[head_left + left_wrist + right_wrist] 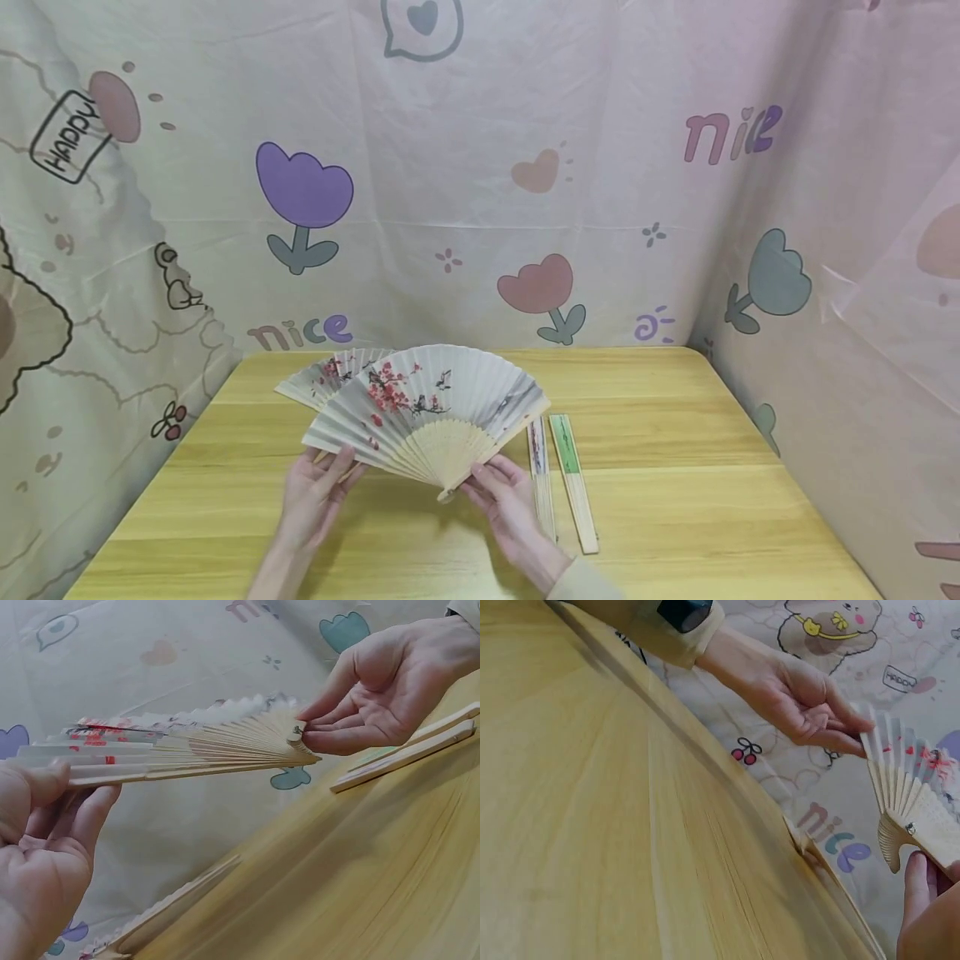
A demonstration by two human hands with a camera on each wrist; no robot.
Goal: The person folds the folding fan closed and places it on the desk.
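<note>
A spread folding fan, white and grey with red blossoms and bare pale ribs, is held up above the table by both hands. My left hand pinches its left outer edge between thumb and fingers, as the left wrist view also shows. Close to the pivot, my right hand grips the right outer rib with thumb and fingers. Behind it a second open fan with similar blossoms lies on the table, partly hidden by the held one.
Two folded fans lie right of my right hand: one with a green panel, the other with a whitish patterned panel, partly covered by the hand. The wooden table meets a printed cloth backdrop at the back and sides.
</note>
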